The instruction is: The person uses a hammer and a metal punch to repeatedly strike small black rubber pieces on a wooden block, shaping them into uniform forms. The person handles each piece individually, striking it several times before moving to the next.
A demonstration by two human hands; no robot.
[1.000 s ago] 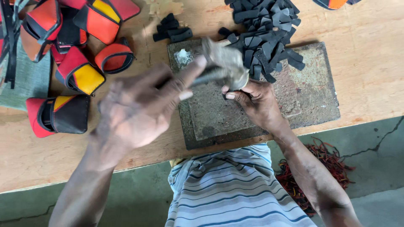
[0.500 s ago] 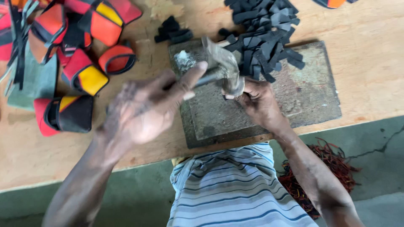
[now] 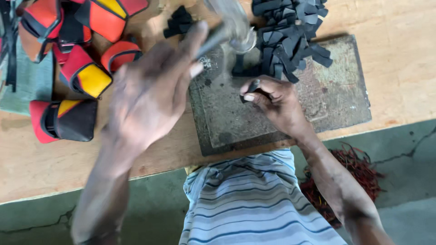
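My left hand (image 3: 150, 95) is raised close to the camera and grips the handle of a metal hammer (image 3: 234, 29), whose head is motion-blurred above the far edge of a grey slab (image 3: 327, 95). On that slab rests my right hand (image 3: 279, 104), its fingertips pinched on a small dark piece (image 3: 252, 86). The hammer head hangs above and slightly left of the pinched piece, apart from it.
A heap of black cut strips (image 3: 290, 31) spills onto the slab's far side; a smaller clump (image 3: 179, 20) lies to its left. Red, orange, yellow and black pouches (image 3: 77, 68) crowd the wooden bench (image 3: 399, 68) at left, partly on green cloth (image 3: 27, 81). Red threads (image 3: 354, 172) lie on the floor.
The hammer has swung up and away from my right hand, towards the far edge of the slab. My right hand has stayed on the slab with the small piece.
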